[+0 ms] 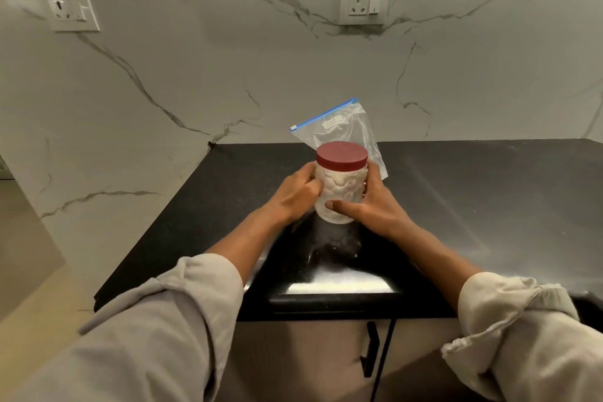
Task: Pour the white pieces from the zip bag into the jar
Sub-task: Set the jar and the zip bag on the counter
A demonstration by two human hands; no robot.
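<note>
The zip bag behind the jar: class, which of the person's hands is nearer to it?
Right. The right hand grips the jar on the side where the zip bag hangs down behind it; the left hand grips the jar's far side.

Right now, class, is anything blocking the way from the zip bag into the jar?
Yes: the red lid sits on top of the jar, covering its mouth. The left hand and right hand both grip the jar's sides. The zip bag stands behind the jar, held by neither hand.
</note>
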